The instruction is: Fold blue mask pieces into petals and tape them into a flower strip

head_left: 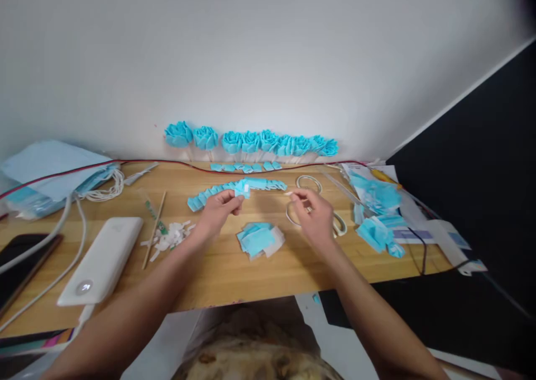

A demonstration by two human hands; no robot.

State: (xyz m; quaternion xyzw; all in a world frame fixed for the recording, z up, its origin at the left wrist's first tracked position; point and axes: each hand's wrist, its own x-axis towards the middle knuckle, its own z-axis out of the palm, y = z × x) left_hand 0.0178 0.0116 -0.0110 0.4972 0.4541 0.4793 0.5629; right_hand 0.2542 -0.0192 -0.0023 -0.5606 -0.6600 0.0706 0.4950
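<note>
Left hand [218, 209] pinches a folded blue piece [243, 189], white tab up, just above the strip [234, 188] of folded pieces running left-right. Right hand [312, 215] fingertips pinch a thin white sliver [290, 193], pointing left. Blue pile [257, 239] between the hands, bare wood table [218, 274] toward the near edge. Scissors [339, 223] beside the right hand. Paper roses [251, 141] line the wall.
</note>
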